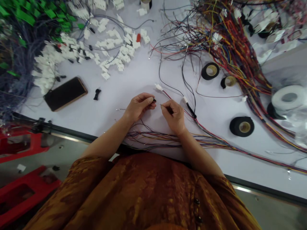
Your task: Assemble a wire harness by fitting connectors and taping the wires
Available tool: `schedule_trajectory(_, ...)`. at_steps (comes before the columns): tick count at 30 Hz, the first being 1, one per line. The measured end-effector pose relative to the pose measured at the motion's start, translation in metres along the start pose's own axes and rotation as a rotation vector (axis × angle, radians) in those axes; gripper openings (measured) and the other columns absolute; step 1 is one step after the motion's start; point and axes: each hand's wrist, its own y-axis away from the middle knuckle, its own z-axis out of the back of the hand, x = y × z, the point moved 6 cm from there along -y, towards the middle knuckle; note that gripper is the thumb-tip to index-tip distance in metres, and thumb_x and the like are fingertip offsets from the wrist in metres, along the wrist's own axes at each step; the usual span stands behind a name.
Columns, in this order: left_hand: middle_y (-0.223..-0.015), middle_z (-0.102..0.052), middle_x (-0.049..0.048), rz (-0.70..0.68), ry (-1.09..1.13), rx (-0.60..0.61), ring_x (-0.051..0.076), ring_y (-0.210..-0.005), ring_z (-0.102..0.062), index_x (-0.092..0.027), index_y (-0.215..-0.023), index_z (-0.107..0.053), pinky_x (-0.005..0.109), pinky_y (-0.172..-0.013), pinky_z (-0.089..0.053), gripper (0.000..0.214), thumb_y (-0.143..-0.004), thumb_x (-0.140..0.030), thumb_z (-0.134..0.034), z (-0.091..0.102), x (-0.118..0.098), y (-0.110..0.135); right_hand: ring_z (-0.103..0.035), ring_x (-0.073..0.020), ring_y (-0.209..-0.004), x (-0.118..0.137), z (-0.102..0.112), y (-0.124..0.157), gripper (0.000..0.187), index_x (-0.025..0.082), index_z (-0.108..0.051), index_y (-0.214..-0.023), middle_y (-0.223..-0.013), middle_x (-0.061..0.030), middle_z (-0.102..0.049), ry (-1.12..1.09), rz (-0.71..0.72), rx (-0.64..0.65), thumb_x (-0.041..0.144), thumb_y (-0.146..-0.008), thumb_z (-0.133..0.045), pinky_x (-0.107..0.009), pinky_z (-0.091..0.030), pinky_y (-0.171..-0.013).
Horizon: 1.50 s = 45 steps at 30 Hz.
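My left hand [139, 107] rests on the white table, fingers pinched on a small black connector [154, 100]. My right hand [174, 115] sits just to its right, pinched on a thin wire [169, 110] whose metal tip points at the connector. A bundle of coloured wires [155, 138] runs under both wrists and off to the right. A white connector [158, 87] with a red wire lies just beyond the hands.
A phone [65, 93] lies at the left, with a small black clip [97, 94] beside it. Several white connectors [112, 51] are scattered behind. Black tape rolls [241, 126] [210, 71] and a white roll [289, 97] sit right. A tangle of coloured wires [230, 41] fills the far right.
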Motion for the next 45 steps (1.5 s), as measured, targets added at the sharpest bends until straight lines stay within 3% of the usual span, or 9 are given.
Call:
schedule_trajectory(12, -0.072, -0.071, -0.0006, -0.063, -0.115, 0.060, 0.009, -0.064, -0.068, -0.016, -0.087, -0.071, 0.022, -0.066, -0.057, 0.020, -0.074, -0.028, -0.079, -0.001, 0.005, 0.001, -0.044, -0.0094, -0.059, -0.001, -0.003, -0.001, 0.014, 0.020, -0.054, -0.074, -0.065, 0.0040, -0.052, -0.015, -0.055, 0.023, 0.019, -0.088, -0.054, -0.026, -0.039, -0.060)
schedule_trajectory(21, -0.067, -0.071, 0.0017, -0.120, -0.370, 0.083, 0.012, -0.063, -0.067, -0.014, -0.082, -0.072, 0.026, -0.069, -0.056, 0.017, -0.075, -0.028, -0.079, -0.011, -0.003, 0.008, -0.045, -0.0089, -0.060, -0.007, -0.004, -0.002, 0.014, 0.020, -0.055, -0.073, -0.065, 0.0046, -0.051, -0.057, -0.061, 0.058, 0.015, -0.086, -0.055, -0.025, -0.040, -0.062)
schedule_trajectory(27, -0.068, -0.069, -0.0011, -0.003, -0.139, -0.027, 0.009, -0.061, -0.064, -0.016, -0.077, -0.066, 0.022, -0.066, -0.055, 0.015, -0.075, -0.025, -0.079, 0.000, 0.000, 0.003, -0.048, -0.0108, -0.062, -0.008, -0.004, -0.002, 0.014, 0.021, -0.056, -0.076, -0.068, 0.0028, -0.056, -0.004, -0.086, 0.065, 0.022, -0.090, -0.055, -0.027, -0.041, -0.064)
schedule_trajectory(31, -0.070, -0.067, -0.0015, -0.012, -0.037, -0.118, 0.007, -0.063, -0.064, -0.016, -0.075, -0.063, 0.021, -0.069, -0.056, 0.014, -0.077, -0.018, -0.077, 0.008, -0.002, -0.004, -0.053, -0.0150, -0.072, -0.010, 0.005, 0.000, 0.016, 0.022, -0.056, -0.077, -0.075, -0.0012, -0.058, 0.276, -0.017, 0.109, 0.022, -0.092, -0.051, -0.030, -0.043, -0.071)
schedule_trajectory(34, -0.073, -0.068, 0.0007, -0.080, -0.106, -0.113, 0.010, -0.067, -0.067, -0.015, -0.079, -0.064, 0.024, -0.070, -0.056, 0.010, -0.081, -0.014, -0.073, 0.008, -0.010, -0.013, -0.056, -0.0206, -0.082, -0.015, 0.023, 0.004, 0.019, 0.022, -0.061, -0.081, -0.082, -0.0063, -0.062, 0.564, -0.024, 0.107, 0.023, -0.094, -0.047, -0.035, -0.045, -0.078)
schedule_trajectory(38, -0.092, -0.070, 0.0050, -0.073, -0.284, -0.041, 0.014, -0.072, -0.069, -0.016, -0.092, -0.065, 0.028, -0.069, -0.055, 0.017, -0.079, -0.010, -0.074, 0.005, -0.029, -0.013, -0.058, -0.0279, -0.110, -0.004, 0.067, 0.027, 0.026, 0.018, -0.065, -0.113, -0.112, -0.0154, -0.066, 0.716, 0.043, 0.021, 0.024, -0.093, -0.050, -0.044, -0.047, -0.094)
schedule_trajectory(41, -0.104, -0.069, 0.0045, -0.240, -0.474, -0.024, 0.013, -0.081, -0.066, -0.018, -0.099, -0.067, 0.026, -0.074, -0.052, 0.028, -0.074, -0.008, -0.076, 0.006, -0.059, 0.020, -0.062, -0.0274, -0.104, 0.005, 0.114, 0.067, 0.026, 0.017, -0.066, -0.114, -0.108, -0.0150, -0.069, 0.758, 0.031, -0.028, 0.028, -0.094, -0.051, -0.042, -0.050, -0.090)
schedule_trajectory(43, -0.102, -0.070, 0.0043, -0.329, -0.689, 0.127, 0.015, -0.088, -0.065, -0.019, -0.098, -0.070, 0.026, -0.079, -0.050, 0.023, -0.077, -0.013, -0.075, 0.001, -0.065, 0.057, -0.066, -0.0250, -0.088, 0.000, 0.145, 0.099, 0.021, 0.021, -0.070, -0.098, -0.092, -0.0105, -0.071, 0.795, -0.061, 0.022, 0.032, -0.095, -0.052, -0.040, -0.051, -0.081)
schedule_trajectory(45, -0.094, -0.071, 0.0044, -0.304, -0.903, 0.357, 0.017, -0.087, -0.064, -0.021, -0.094, -0.072, 0.028, -0.082, -0.049, 0.013, -0.082, -0.022, -0.071, -0.005, -0.049, 0.094, -0.066, -0.0260, -0.083, -0.006, 0.172, 0.128, 0.021, 0.022, -0.071, -0.091, -0.087, -0.0096, -0.071, 0.860, -0.112, -0.009, 0.034, -0.094, -0.054, -0.040, -0.051, -0.077)
